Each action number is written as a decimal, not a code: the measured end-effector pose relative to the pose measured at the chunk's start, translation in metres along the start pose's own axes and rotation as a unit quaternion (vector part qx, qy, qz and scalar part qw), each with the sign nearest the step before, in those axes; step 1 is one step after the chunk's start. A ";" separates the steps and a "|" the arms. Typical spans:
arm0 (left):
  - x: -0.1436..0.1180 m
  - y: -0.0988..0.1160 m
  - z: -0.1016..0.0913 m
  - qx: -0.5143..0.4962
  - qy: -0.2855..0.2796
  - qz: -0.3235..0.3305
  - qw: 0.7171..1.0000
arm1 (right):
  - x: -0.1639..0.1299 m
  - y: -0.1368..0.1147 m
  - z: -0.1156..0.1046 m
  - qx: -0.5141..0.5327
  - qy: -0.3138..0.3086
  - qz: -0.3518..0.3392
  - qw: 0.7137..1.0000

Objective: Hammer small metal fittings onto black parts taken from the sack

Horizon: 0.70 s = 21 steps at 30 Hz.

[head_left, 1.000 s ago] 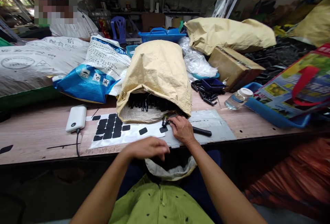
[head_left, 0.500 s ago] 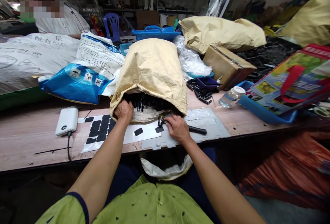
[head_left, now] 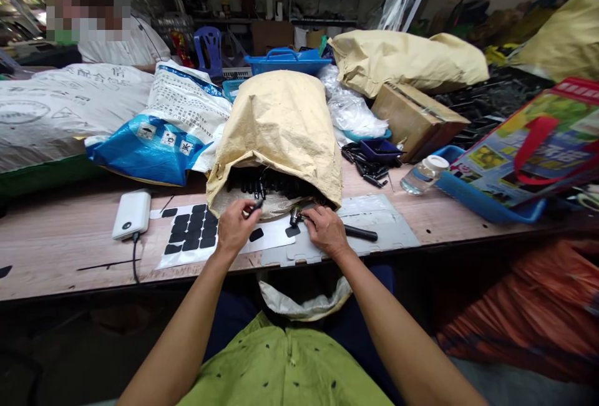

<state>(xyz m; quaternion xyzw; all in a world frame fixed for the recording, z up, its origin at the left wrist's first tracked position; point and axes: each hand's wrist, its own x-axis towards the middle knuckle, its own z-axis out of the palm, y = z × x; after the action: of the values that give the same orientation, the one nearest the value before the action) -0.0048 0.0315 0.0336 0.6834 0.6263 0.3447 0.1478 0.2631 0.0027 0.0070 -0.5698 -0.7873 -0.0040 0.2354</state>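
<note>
Just before the mouth of the tan sack on the worktop, the left hand pinches a small black part, grip closed on it. Right of that, the right hand closes its grip around a black rod lying on a grey plate. Left of the sack lie a sheet of black pads and a white power bank.

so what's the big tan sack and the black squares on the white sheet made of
The tan sack looks like matte kraft paper, perhaps woven-lined: it holds stiff creases. The black squares look like dull adhesive foam or rubber pads, die-cut on a glossy white backing sheet; which one is unclear.
</note>
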 end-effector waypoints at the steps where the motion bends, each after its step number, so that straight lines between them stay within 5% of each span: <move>1: -0.011 0.001 0.002 -0.038 -0.038 0.029 0.998 | 0.000 0.000 0.000 0.001 0.001 0.000 1.000; 6: -0.038 -0.002 0.011 -0.065 -0.142 0.118 0.981 | 0.000 0.001 0.001 0.003 0.005 0.003 1.000; 21: -0.027 -0.010 0.021 -0.025 -0.165 0.089 0.982 | 0.001 0.001 0.001 -0.006 -0.002 -0.006 1.000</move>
<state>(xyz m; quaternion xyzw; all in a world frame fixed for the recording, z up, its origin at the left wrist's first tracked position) 0.0022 0.0125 0.0049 0.7803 0.5211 0.2543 0.2345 0.2635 0.0042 0.0062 -0.5669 -0.7909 -0.0094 0.2303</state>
